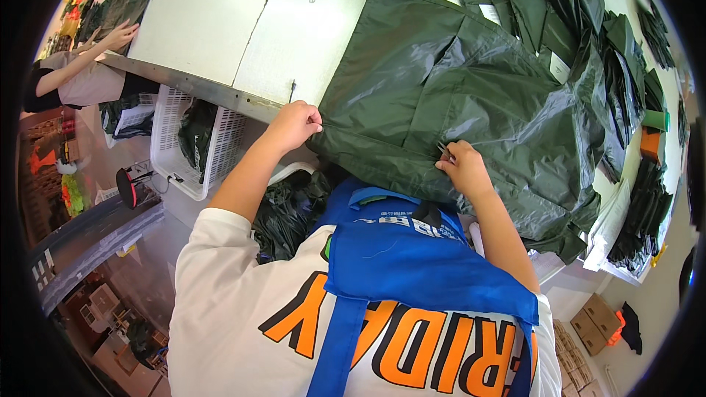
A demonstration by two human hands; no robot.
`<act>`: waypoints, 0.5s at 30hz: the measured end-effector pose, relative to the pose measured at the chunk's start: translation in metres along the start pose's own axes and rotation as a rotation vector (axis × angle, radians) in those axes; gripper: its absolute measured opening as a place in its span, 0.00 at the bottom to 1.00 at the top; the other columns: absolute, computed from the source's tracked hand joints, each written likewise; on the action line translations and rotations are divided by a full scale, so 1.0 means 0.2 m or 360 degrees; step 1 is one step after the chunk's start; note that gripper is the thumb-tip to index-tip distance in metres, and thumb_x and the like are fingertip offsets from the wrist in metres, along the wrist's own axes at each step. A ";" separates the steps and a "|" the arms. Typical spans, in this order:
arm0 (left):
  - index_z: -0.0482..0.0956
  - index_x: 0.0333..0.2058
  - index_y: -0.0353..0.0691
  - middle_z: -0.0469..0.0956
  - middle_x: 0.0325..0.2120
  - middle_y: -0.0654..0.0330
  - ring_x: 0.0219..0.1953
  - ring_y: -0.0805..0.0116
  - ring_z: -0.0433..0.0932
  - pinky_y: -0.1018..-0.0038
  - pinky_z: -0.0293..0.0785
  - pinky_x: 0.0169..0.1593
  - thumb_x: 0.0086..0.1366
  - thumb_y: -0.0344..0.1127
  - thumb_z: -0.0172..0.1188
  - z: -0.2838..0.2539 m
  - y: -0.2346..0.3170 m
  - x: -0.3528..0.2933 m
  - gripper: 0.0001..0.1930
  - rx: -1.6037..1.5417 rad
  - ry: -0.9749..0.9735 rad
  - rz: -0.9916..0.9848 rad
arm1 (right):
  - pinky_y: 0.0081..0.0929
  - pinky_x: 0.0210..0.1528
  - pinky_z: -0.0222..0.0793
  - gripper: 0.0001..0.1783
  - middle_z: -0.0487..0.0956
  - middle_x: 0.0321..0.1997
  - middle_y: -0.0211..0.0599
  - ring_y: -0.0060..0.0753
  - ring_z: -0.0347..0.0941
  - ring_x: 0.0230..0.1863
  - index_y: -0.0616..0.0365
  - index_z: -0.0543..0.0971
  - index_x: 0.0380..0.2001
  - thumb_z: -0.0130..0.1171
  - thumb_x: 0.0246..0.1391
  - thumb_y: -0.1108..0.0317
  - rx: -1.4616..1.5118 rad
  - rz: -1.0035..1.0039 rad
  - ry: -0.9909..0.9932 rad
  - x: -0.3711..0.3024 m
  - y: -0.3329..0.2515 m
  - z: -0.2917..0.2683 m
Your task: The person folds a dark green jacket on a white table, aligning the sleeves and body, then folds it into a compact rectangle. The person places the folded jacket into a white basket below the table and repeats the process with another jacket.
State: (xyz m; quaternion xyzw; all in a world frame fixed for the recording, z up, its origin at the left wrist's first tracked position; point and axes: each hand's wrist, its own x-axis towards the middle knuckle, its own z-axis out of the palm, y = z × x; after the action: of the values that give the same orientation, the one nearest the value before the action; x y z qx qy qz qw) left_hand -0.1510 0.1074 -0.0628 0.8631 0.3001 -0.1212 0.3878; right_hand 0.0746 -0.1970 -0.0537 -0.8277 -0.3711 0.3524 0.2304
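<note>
A large dark green garment (397,80) of shiny, coated-looking cloth with sewn seams lies spread over the white table, its near edge hanging toward my lap. At its near left corner, my left hand (294,126) is closed, thumb and fingers pinching the edge. My right hand (465,167) curls round small metal thread snips (444,150), their tips just above the cloth near a seam. Most of the snips is hidden in my fingers. Beyond my left hand, a thin dark pen-like tool (293,91) lies close to the table's edge.
More dark green garments (544,22) with white labels are heaped at the far right. White plastic baskets (163,139) holding dark cloth stand below the metal table edge (198,86). At the far left a co-worker's hand (120,35) touches another dark piece (121,7).
</note>
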 end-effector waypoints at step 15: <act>0.65 0.56 0.32 0.74 0.47 0.50 0.49 0.61 0.73 0.69 0.68 0.52 0.59 0.46 0.62 -0.13 0.23 0.64 0.32 -0.0622 0.0478 -0.0139 | 0.28 0.48 0.68 0.13 0.79 0.43 0.39 0.32 0.74 0.43 0.63 0.78 0.42 0.54 0.60 0.65 0.0278 0.0124 0.1803 0.05 0.71 -1.04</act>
State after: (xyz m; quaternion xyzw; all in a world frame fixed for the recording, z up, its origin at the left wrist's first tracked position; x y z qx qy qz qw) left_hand -0.0216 0.1574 -0.0741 0.7663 0.4091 0.0520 0.4927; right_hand 0.3011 -0.3014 -0.0148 -0.8783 -0.1284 -0.1084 0.4475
